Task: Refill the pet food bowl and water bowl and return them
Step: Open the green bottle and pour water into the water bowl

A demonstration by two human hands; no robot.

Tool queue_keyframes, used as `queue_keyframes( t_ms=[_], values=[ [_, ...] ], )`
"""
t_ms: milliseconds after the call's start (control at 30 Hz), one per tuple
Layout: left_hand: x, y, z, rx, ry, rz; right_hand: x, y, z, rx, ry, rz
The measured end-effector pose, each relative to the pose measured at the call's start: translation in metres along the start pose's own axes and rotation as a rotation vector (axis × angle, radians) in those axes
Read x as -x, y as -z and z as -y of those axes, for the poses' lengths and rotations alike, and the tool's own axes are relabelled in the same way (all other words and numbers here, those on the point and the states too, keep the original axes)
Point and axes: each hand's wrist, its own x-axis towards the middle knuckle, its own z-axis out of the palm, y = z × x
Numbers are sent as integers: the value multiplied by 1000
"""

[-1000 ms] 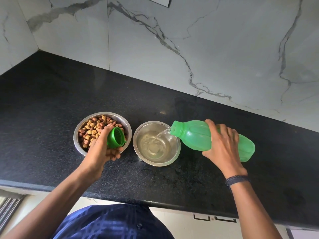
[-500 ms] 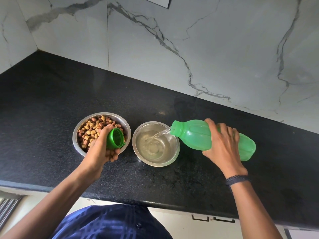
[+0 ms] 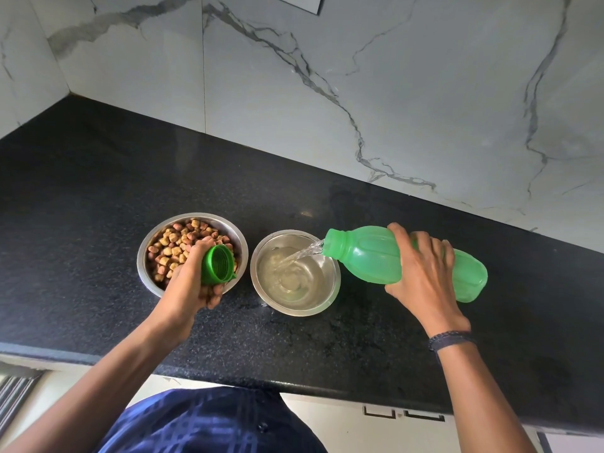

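Two bowls: we see the steel food bowl (image 3: pixel 141 259) and the steel water bowl (image 3: pixel 294 311) close together but not touching on the black countertop (image 3: pixel 98 191), with the water bowl at 3 o'clock of the food bowl.
Food bowl: it holds brown kibble (image 3: pixel 173 240).
Water bowl: it is partly filled with clear water; through the glare we cannot quite tell how deep.
Bottle: the green bottle (image 3: pixel 366 256) is tipped nearly flat at 3 o'clock of the water bowl. Its open mouth is over the rim at about 2 o'clock, and a thin stream (image 3: pixel 304 255) runs from it into the bowl.
Right hand: our right hand (image 3: pixel 421 273) wraps over the bottle's middle from above, with a dark wristband (image 3: pixel 449 338) on the wrist.
Left hand: our left hand (image 3: pixel 188 282) is curled round the green cap (image 3: pixel 217 264) above the food bowl's 5 o'clock edge. The cap's open end faces 3 o'clock.
Backdrop: a veined marble wall (image 3: pixel 392 93) stands at 12 o'clock, behind the counter.
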Motion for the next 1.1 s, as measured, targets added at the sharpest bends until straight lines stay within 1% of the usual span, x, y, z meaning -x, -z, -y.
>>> queue_keyframes(
  t_ms=[1100],
  values=[
    [0, 0, 1, -30, 37, 6, -5, 1, 0, -10, -4, -11]
  ],
)
